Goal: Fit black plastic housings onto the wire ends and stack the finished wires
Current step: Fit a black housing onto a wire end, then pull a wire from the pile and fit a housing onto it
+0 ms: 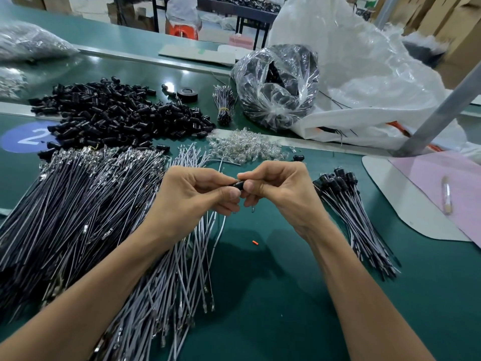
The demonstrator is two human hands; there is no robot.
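Black housing [238, 184] held over the green table [273, 295], pinched at either end by left hand [197, 194] and right hand [279, 190]. Left of housing: loose wires [78, 204]. Right: finished stack [346, 204]. Beyond: housing heap [117, 113].

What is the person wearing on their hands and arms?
Nothing at all. The left hand and right hand have no gloves and no rings, and the nails are short and plain. The left arm and right arm show no sleeve, watch or bracelet.
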